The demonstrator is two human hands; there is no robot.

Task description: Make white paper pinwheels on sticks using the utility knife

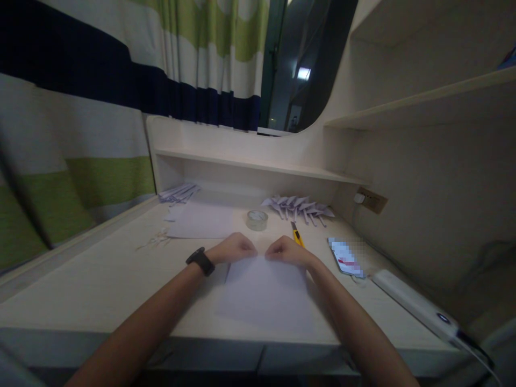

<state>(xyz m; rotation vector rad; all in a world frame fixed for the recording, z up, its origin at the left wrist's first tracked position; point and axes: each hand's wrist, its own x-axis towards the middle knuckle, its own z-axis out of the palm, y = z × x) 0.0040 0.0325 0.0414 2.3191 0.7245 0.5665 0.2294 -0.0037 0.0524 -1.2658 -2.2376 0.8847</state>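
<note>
A white sheet of paper (266,301) lies in front of me near the desk's front edge. My left hand (236,247), with a dark watch on its wrist, pinches the far edge of this sheet. Close beside it, my right hand (288,251) pinches the same edge, fingers curled closed. A small gap separates the two hands. Just beyond them stands a roll of clear tape (257,220). A yellow utility knife (297,235) lies behind my right hand, its lower end hidden by that hand.
Folded paper pinwheels (298,207) lie in a row at the back right. Blank paper (205,215), folded strips (179,192) and thin sticks (159,238) are at the left. A phone (345,257) and a long white device with a cable (415,303) lie at the right.
</note>
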